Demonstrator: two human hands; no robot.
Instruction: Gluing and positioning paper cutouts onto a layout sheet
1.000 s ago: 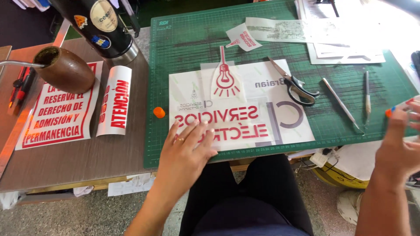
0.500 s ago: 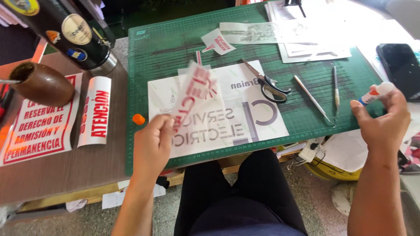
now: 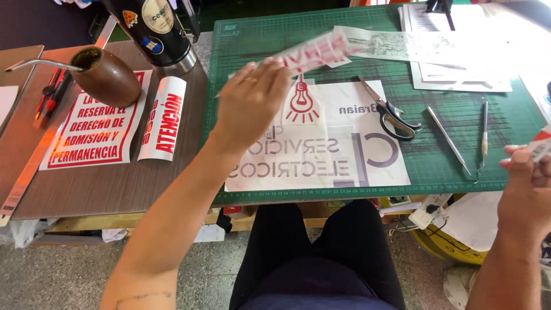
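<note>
Strip (image 3: 315, 51), red-lettered, blurred, lifted above mat (image 3: 459, 143) at 12 o'clock; left hand (image 3: 252, 103) fingers hold its end. Sheet (image 3: 321, 149) flat beneath. Scissors (image 3: 390, 112) at 3 o'clock. Right hand (image 3: 525, 195) fingers pinch a small white piece (image 3: 542, 146).

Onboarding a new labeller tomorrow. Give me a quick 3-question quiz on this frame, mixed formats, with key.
1. True or false: the left hand is pressed flat on the white sheet.
2. Multiple choice: what lies on the green cutting mat just right of the red bulb graphic? A) a hammer B) black-handled scissors C) a tape roll
3. Fill in: the brown gourd cup with a metal straw stands on the ____ side of the mat.

Key
1. False: the hand is raised, holding a blurred strip with red lettering above the sheet.
2. B, the scissors.
3. Left, on the wooden table.
</note>
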